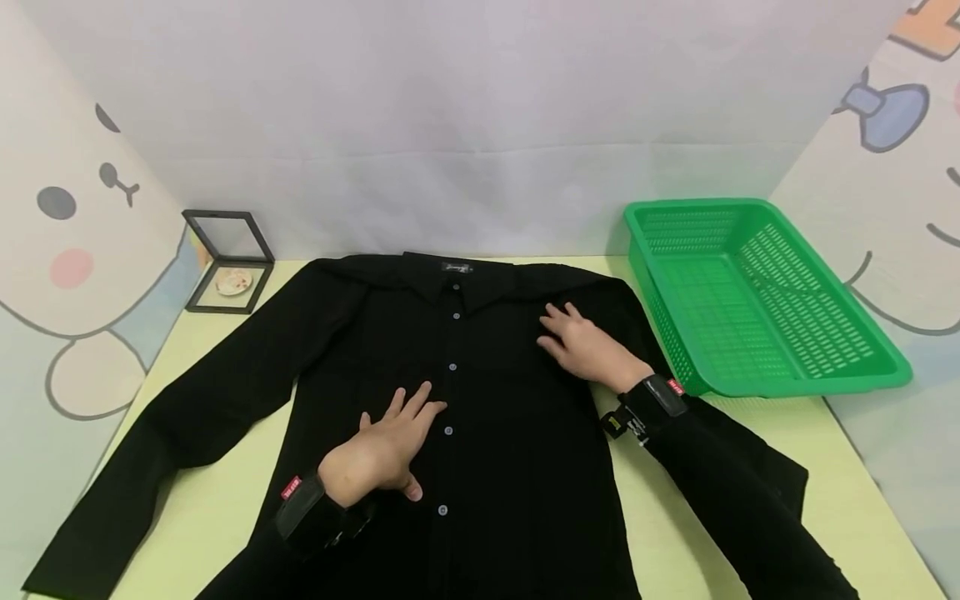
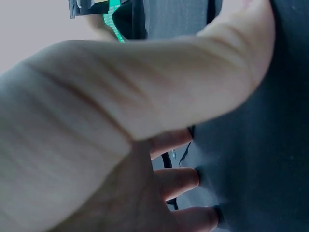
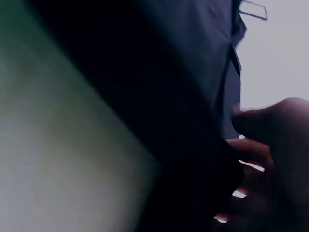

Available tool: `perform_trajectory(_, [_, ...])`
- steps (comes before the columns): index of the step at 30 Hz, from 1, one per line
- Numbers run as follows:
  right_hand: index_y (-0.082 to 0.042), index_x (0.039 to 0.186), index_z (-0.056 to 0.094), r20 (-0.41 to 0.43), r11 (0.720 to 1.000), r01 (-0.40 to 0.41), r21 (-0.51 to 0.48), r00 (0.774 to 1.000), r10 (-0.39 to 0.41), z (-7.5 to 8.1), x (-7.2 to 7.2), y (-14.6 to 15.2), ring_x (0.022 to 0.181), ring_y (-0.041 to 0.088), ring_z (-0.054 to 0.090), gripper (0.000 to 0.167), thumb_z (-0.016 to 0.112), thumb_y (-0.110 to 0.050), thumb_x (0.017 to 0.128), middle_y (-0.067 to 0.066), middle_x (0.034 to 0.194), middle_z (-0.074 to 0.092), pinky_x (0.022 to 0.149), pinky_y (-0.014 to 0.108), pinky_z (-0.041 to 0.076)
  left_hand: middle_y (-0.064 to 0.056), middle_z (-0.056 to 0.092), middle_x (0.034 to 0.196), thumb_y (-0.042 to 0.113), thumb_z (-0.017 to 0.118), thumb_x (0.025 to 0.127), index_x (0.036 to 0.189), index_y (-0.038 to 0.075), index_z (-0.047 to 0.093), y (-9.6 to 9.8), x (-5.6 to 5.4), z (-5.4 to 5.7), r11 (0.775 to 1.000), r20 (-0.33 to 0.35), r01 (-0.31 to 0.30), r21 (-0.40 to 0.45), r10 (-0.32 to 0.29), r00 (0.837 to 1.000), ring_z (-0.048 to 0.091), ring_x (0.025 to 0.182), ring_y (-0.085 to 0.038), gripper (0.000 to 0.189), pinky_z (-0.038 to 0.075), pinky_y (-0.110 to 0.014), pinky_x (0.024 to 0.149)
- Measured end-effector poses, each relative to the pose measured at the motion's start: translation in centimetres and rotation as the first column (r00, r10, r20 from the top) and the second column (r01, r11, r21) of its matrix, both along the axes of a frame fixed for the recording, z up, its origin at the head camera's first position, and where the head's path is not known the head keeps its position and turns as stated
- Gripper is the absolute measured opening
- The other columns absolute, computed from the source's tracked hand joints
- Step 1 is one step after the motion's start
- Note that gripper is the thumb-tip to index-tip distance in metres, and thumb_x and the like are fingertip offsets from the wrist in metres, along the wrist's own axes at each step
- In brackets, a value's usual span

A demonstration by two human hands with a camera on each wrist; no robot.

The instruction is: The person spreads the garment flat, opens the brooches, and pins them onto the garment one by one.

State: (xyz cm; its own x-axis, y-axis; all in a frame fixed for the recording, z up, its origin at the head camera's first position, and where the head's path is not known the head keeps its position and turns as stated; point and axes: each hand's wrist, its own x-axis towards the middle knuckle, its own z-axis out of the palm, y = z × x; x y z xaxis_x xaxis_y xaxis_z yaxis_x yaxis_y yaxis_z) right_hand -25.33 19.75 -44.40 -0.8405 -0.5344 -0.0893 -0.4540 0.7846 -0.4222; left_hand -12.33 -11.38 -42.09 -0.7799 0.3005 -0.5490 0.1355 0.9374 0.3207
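A black long-sleeved button-up shirt (image 1: 517, 450) lies front side up, collar toward the back wall. Its left-side sleeve (image 1: 165, 425) slants outward toward the near left corner. My left hand (image 1: 386, 454) rests on the shirt front beside the button row, fingers spread; in the left wrist view its fingertips (image 2: 181, 181) touch the dark cloth. Near the shoulder on the right side, my right hand (image 1: 588, 346) is over the shirt with fingers extended and nothing gripped. The right wrist view is dark and blurred, with the right hand (image 3: 285, 145) at its edge.
A green plastic basket (image 1: 825, 385) stands at the right, close beside my right forearm. At the back left, a small black-framed case (image 1: 223, 309) stands open with a pale round item (image 1: 233, 282) inside. White fabric walls (image 1: 465, 108) enclose the pale yellow table (image 1: 225, 492).
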Motion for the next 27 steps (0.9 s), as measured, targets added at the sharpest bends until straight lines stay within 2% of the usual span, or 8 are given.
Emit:
perform_trajectory(5, [0.002,0.160,0.029,0.055,0.991,-0.030,0.134,0.998,0.023,-0.5,0.5,-0.4,0.154,0.054,0.011,0.064,0.050,-0.032,0.110,0.025,0.169,0.019,0.124,0.067,0.018,-0.006,0.001,0.175,0.014,0.100,0.061,0.161,0.023,0.027,0.0,-0.1,0.0,1.000,0.000,-0.004,0.002,0.004,1.000,0.004,0.160,-0.041,0.124,0.017,-0.083,0.113])
perform_trajectory(9, [0.002,0.161,0.026,-0.051,0.984,0.064,0.165,0.997,-0.057,0.0,1.9,0.4,0.151,0.059,0.018,0.069,0.057,-0.029,0.108,0.031,0.166,0.022,0.120,0.069,0.025,-0.006,0.001,0.175,0.013,0.100,0.061,0.160,0.023,0.028,0.0,-0.1,0.0,1.000,0.005,-0.007,0.006,0.007,1.000,0.004,0.160,-0.040,0.123,0.017,-0.082,0.113])
perform_trajectory(12, [0.007,0.158,0.027,-0.178,0.978,0.160,0.137,0.975,-0.135,0.5,3.6,1.5,0.146,0.060,0.028,0.073,0.064,-0.024,0.104,0.039,0.159,0.030,0.118,0.067,0.030,-0.006,0.001,0.175,0.012,0.100,0.062,0.160,0.023,0.028,0.1,0.0,0.0,1.000,0.004,-0.007,0.012,0.007,1.000,0.004,0.160,-0.040,0.122,0.017,-0.082,0.113])
perform_trajectory(15, [0.011,0.155,0.030,-0.257,0.978,0.199,0.063,0.950,-0.177,1.1,5.3,3.1,0.142,0.058,0.036,0.071,0.067,-0.020,0.102,0.041,0.153,0.037,0.120,0.063,0.031,-0.006,0.001,0.175,0.012,0.099,0.062,0.160,0.023,0.029,0.1,0.1,-0.1,1.000,0.002,-0.012,0.016,0.012,1.000,0.005,0.160,-0.040,0.121,0.017,-0.083,0.113])
perform_trajectory(19, [0.012,0.144,0.046,-0.316,0.974,0.210,-0.084,0.921,-0.226,1.6,7.4,5.4,0.131,0.051,0.051,0.052,0.066,-0.008,0.101,0.038,0.141,0.050,0.108,0.060,0.045,-0.006,0.002,0.175,0.013,0.099,0.063,0.160,0.023,0.029,0.1,0.2,-0.2,1.000,0.001,-0.008,0.023,0.008,1.000,0.004,0.160,-0.041,0.120,0.016,-0.083,0.113])
perform_trajectory(21, [0.010,0.135,0.056,-0.305,0.965,0.225,-0.135,0.917,-0.257,2.0,8.4,6.3,0.118,0.048,0.060,0.037,0.063,-0.002,0.100,0.033,0.130,0.059,0.094,0.057,0.052,-0.006,0.001,0.175,0.013,0.099,0.064,0.160,0.023,0.029,0.0,0.2,-0.2,1.000,0.000,-0.007,0.025,0.007,1.000,0.004,0.160,-0.041,0.120,0.016,-0.083,0.113])
perform_trajectory(24, [0.010,0.125,0.062,-0.238,0.959,0.258,-0.115,0.930,-0.279,2.3,9.9,7.4,0.105,0.047,0.064,0.026,0.059,0.002,0.100,0.031,0.117,0.064,0.083,0.055,0.054,-0.006,0.001,0.175,0.013,0.099,0.063,0.160,0.023,0.029,0.0,0.2,-0.2,1.000,-0.004,-0.010,0.022,0.010,1.000,0.003,0.160,-0.041,0.120,0.016,-0.083,0.113])
perform_trajectory(27, [0.013,0.130,0.056,-0.133,0.955,0.296,-0.031,0.945,-0.298,2.1,11.1,8.0,0.109,0.052,0.061,0.032,0.057,-0.001,0.101,0.037,0.120,0.061,0.084,0.058,0.053,-0.007,0.001,0.175,0.013,0.099,0.062,0.160,0.023,0.029,-0.1,0.2,-0.2,1.000,-0.005,-0.012,0.022,0.012,1.000,0.003,0.160,-0.042,0.121,0.015,-0.084,0.112])
